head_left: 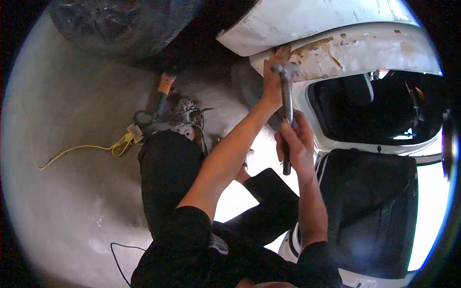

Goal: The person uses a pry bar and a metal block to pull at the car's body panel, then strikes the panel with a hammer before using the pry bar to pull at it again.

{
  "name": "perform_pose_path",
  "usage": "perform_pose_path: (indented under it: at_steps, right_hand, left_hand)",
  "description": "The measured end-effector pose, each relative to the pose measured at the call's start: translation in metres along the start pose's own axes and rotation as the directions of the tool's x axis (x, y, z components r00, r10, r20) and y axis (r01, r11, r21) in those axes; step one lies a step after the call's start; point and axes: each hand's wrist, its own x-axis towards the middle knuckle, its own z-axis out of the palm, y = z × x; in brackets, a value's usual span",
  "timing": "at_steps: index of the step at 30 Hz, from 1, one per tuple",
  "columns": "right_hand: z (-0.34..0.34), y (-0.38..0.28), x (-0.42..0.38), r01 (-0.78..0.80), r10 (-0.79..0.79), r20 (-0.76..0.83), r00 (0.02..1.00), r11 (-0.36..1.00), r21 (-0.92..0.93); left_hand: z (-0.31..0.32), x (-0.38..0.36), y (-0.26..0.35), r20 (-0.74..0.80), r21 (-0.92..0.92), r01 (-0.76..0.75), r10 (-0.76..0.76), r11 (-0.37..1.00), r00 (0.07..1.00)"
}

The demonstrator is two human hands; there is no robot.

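Note:
My right hand (297,139) is closed around the lower handle of a hammer (287,98), which stands nearly upright in the view with its blurred head at the top. My left hand (272,84) reaches up to the lower edge of a white car body panel (326,55), whose paint is chipped with brown, rusty patches. The left fingers are stretched out against the panel, partly behind the hammer head. Whether anything lies under the left palm is hidden.
A dark wheel (120,24) is at upper left. Beside my knee lie a yellow cord (81,147) with a connector block and a cluttered heap of tools and cables (189,113). On the right are an open car door frame (300,98) and a dark seat (370,206).

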Motion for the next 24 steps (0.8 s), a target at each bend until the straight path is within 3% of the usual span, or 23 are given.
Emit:
perform_pose_path:
  at_steps: [2, 4, 6, 7, 8, 10, 12, 13, 14, 16, 18, 19, 20, 21, 24]
  right_hand:
    - [0.006, -0.021, 0.006, -0.048, 0.048, 0.056, 0.997, 0.999, -0.002]
    - [0.005, -0.026, 0.012, -0.092, 0.093, 0.115, 0.989, 0.996, -0.006]
    - [-0.005, -0.023, 0.016, 0.144, -0.073, 0.231, 0.970, 0.940, -0.308]
    - [-0.016, -0.034, 0.020, 0.060, 0.005, 0.160, 0.987, 0.917, -0.394]
    - [-0.034, -0.035, 0.035, 0.113, -0.049, 0.150, 0.987, 0.882, -0.458]
    - [-0.051, -0.030, 0.052, 0.003, -0.033, -0.079, 0.996, 0.934, -0.357]
    - [-0.038, -0.022, 0.048, 0.033, -0.052, -0.067, 0.996, 0.966, -0.258]
    - [-0.030, -0.026, 0.045, -0.004, -0.018, -0.068, 0.998, 0.950, -0.313]
    - [-0.032, -0.018, 0.042, 0.153, -0.148, 0.054, 0.988, 0.829, -0.538]
    - [-0.020, -0.032, 0.028, 0.256, -0.100, 0.318, 0.943, 0.829, -0.498]
    - [-0.028, -0.032, 0.030, 0.332, -0.133, 0.387, 0.913, 0.793, -0.510]
    - [-0.040, -0.028, 0.041, 0.096, -0.049, 0.111, 0.993, 0.874, -0.476]
    - [-0.055, -0.023, 0.049, -0.127, 0.069, -0.164, 0.984, 0.920, -0.371]
    - [-0.077, -0.019, 0.052, -0.110, 0.113, -0.011, 0.994, 0.933, -0.343]
    - [-0.052, -0.019, 0.036, -0.065, 0.083, 0.034, 0.996, 0.928, -0.366]
  left_hand:
    - [-0.008, 0.000, 0.014, -0.103, 0.147, -0.145, 0.161, 0.978, 0.981]
    - [-0.010, -0.002, 0.027, -0.144, 0.171, -0.088, 0.113, 0.981, 0.983]
    - [-0.026, 0.002, 0.042, -0.048, 0.203, -0.039, 0.050, 0.978, 0.998]
    - [-0.019, 0.002, 0.035, -0.096, 0.090, -0.098, 0.107, 0.991, 0.990]
    - [-0.017, -0.003, 0.030, -0.086, 0.084, -0.094, 0.101, 0.992, 0.991]
    - [-0.019, -0.004, 0.027, -0.081, 0.357, -0.099, 0.136, 0.929, 0.987]
    - [-0.030, 0.008, 0.020, -0.070, 0.293, -0.081, 0.106, 0.953, 0.992]
    - [-0.026, -0.005, 0.022, -0.004, 0.203, -0.041, 0.043, 0.978, 0.999]
    - [-0.025, -0.004, 0.023, 0.055, 0.120, -0.021, 0.015, 0.993, 0.998]
    - [-0.021, 0.001, 0.028, -0.023, 0.051, -0.060, 0.061, 0.997, 0.998]
    - [-0.021, 0.004, 0.032, -0.104, 0.267, -0.137, 0.170, 0.954, 0.980]
    - [-0.022, 0.002, 0.030, -0.103, 0.265, -0.136, 0.168, 0.954, 0.980]
    - [-0.023, -0.002, 0.025, -0.035, 0.340, -0.124, 0.144, 0.932, 0.989]
    - [-0.023, -0.004, 0.020, 0.028, 0.414, -0.117, 0.116, 0.903, 0.993]
    - [-0.011, -0.008, -0.005, 0.012, 0.330, -0.198, 0.206, 0.923, 0.979]
